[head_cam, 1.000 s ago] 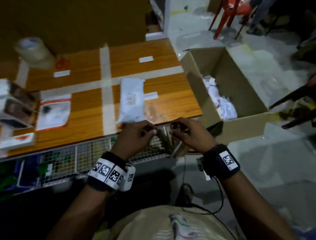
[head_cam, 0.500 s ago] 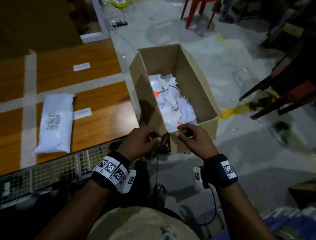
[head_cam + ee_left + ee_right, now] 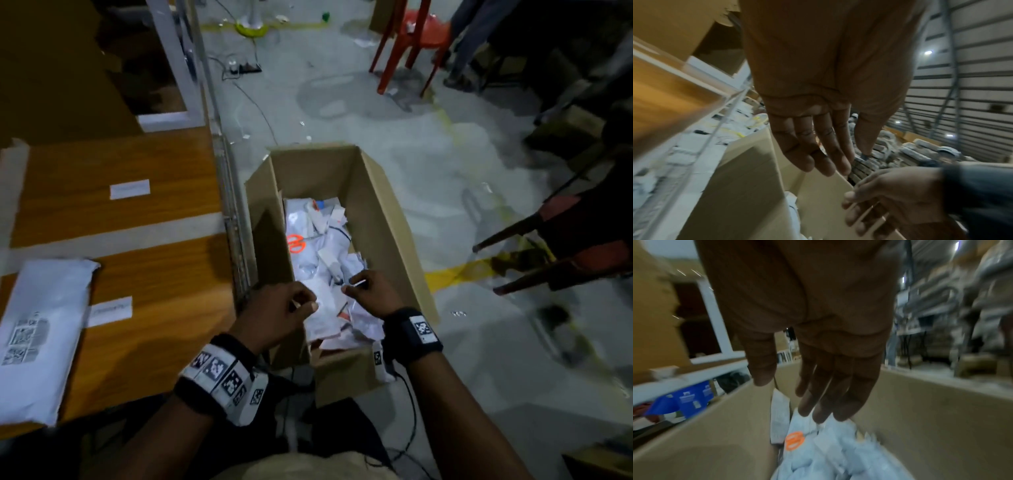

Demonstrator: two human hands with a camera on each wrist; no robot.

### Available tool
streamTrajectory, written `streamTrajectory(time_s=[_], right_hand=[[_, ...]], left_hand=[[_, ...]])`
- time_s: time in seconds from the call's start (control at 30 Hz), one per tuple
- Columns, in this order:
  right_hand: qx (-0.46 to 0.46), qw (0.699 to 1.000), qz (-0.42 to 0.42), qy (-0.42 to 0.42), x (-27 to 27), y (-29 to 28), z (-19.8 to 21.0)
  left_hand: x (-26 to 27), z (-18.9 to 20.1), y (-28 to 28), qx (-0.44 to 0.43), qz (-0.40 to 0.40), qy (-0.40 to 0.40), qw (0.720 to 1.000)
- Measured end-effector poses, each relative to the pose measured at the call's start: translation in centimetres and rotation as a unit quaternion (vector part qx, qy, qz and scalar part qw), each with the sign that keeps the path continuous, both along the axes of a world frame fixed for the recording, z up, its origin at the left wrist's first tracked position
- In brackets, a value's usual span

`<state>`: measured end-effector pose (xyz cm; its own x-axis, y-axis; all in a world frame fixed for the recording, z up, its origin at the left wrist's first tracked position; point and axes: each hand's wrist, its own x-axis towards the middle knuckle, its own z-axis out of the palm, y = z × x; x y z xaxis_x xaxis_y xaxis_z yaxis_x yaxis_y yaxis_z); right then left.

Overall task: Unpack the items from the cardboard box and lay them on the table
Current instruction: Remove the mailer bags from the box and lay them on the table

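An open cardboard box (image 3: 387, 212) stands on the floor just right of the wooden table (image 3: 154, 274). It holds several white packets (image 3: 322, 240) and orange-handled scissors (image 3: 296, 243). My left hand (image 3: 287, 308) and right hand (image 3: 370, 294) hover side by side over the box's near end. In the left wrist view the left hand (image 3: 818, 146) has straight fingers and holds nothing above the box wall (image 3: 748, 178). My right hand (image 3: 828, 394) hangs relaxed and empty over the packets (image 3: 828, 451), inside the box (image 3: 920, 410). A white mailer bag (image 3: 37, 335) lies on the table.
A red plastic chair (image 3: 407, 44) and a person's legs (image 3: 472, 41) are at the far right. A dark chair (image 3: 565, 246) stands right of the box. A power strip (image 3: 245, 68) and cables lie on the floor beyond the table.
Both hands moved from the table's front edge to over the box. The small dark item they held between them is no longer in view, and the fingers have opened.
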<state>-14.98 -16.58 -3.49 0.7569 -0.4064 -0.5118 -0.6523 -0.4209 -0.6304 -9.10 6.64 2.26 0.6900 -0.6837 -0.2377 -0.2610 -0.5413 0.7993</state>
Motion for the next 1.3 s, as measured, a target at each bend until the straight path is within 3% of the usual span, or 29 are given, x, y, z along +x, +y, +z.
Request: streamTrajectory(time_s=[0.13,0.23,0.33,0.47,0.6,0.7,0.8,0.97,1.1,1.3], right_hand=[[0.006,0.999,0.03,0.03,6.6,-2.7,-6.3],[-0.031,0.994,0.073,0.075,9.7,-3.3,-10.2],[-0.083,0.988,0.111,0.06,12.0,-3.5,-13.3],[-0.128,0.971,0.179,0.096,14.0,-3.8,-15.6],[-0.158,0.949,0.247,0.118,13.9,-4.5,-15.8],[-0.107,0.975,0.176,0.077,13.8,-5.9,-12.5],[-0.046,0.996,0.058,-0.055,13.1,-9.4,-6.3],[0.084,0.962,-0.126,-0.229,7.9,-17.7,1.1],[0.137,0.945,-0.198,-0.22,1.9,-21.8,3.7],[0.146,0.931,-0.288,-0.172,-4.7,-22.3,1.9]], left_hand=[[0.9,-1.4,-2.3,0.03,0.062,-0.008,0.998],[0.9,-2.3,-3.8,0.06,0.103,0.002,0.993],[0.1,-3.7,-5.2,0.057,0.158,0.034,0.985],[-1.0,-5.0,-7.0,0.064,0.222,0.061,0.971],[-1.2,-5.7,-9.0,0.069,0.228,0.108,0.965],[-0.7,-7.5,-10.8,0.092,0.218,0.134,0.962],[0.7,-10.1,-13.5,0.121,0.191,0.153,0.962],[2.9,-16.3,-18.6,0.181,0.164,0.207,0.947],[2.1,-21.5,-21.6,0.255,0.108,0.24,0.93],[1.6,-23.1,-24.1,0.199,0.136,0.207,0.948]])
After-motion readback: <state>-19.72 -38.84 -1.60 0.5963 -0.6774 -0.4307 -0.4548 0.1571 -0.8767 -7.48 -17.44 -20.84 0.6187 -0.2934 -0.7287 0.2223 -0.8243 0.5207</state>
